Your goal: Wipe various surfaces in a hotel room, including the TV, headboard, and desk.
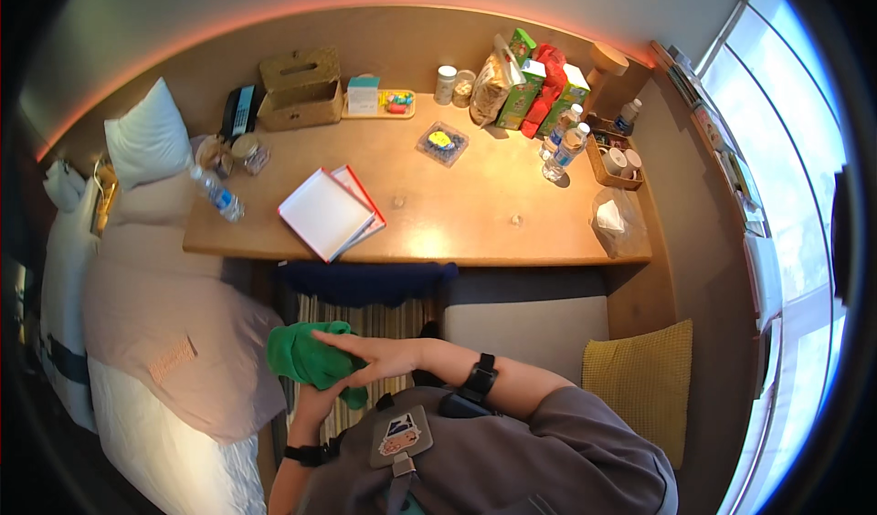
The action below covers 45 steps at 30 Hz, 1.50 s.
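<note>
A bundled green cloth [308, 354] is held between both hands in front of my body, over the striped rug. My left hand [320, 398] supports it from below, its fingers mostly hidden by the cloth. From the right, my right hand [373, 356] presses on its top and side with the fingers stretched out. A loose end of the cloth hangs beneath my right hand. Beyond it, on the wooden table [438, 231], lie a white box tray with red edges [327, 214], a clear pack of blueberries [442, 144] and a plastic water bottle [223, 196].
A bed with a pinkish cover [171, 309] is at the left. Dark blue cloth [366, 282] hangs at the table's front edge. A grey bench [527, 323] and a yellow cushion [637, 385] are at the right. Water bottles [567, 152] stand towards the table's back right.
</note>
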Motion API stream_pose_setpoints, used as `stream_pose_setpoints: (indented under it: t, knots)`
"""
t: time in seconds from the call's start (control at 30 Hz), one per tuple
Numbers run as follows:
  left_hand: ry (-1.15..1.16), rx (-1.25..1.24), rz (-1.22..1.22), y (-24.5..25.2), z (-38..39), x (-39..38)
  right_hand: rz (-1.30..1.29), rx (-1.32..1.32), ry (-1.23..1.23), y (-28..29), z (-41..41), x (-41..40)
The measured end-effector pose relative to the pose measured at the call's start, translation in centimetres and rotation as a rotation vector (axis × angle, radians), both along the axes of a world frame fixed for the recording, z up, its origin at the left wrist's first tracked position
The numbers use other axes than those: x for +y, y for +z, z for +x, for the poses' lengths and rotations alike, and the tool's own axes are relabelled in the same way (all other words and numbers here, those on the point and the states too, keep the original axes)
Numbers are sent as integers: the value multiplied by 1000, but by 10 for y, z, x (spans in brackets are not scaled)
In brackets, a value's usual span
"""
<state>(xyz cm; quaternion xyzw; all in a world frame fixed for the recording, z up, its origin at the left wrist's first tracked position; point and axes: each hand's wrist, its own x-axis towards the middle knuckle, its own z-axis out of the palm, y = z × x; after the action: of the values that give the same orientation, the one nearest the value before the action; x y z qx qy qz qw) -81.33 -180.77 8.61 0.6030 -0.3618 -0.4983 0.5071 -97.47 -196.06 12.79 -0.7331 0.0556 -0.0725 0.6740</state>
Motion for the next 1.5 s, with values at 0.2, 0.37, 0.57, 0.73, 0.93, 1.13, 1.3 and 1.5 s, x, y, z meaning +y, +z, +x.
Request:
stream_pose_setpoints:
  t: [0.2, 0.37, 0.57, 0.73, 0.93, 1.13, 1.3, 1.5]
  knots:
    - [259, 116, 102, -8, 1, -57, -293, 256, -783, -8, -118, -131]
    - [220, 85, 71, 21, -24, -113, -900, 886, -1366, 30, -282, -292]
    - [-203, -125, 15, 69, -63, -235, -747, 1252, -1267, 30, -362, -432]
    - [-620, -551, 19, 57, -104, -351, -770, 913, -1497, -3, -391, -438]
    - [-856, -1118, 290, -24, -189, -436, -843, 696, -1824, 89, -498, -453]
    - [-997, -1249, 502, -96, -231, -457, -851, 775, -1889, 106, -560, -535]
    - [-1064, -1271, 594, -104, -233, -461, -1003, 858, -1790, 49, -583, -596]
    - [-1083, -1251, 693, -96, -239, -465, -1076, 956, -1540, 9, -590, -631]
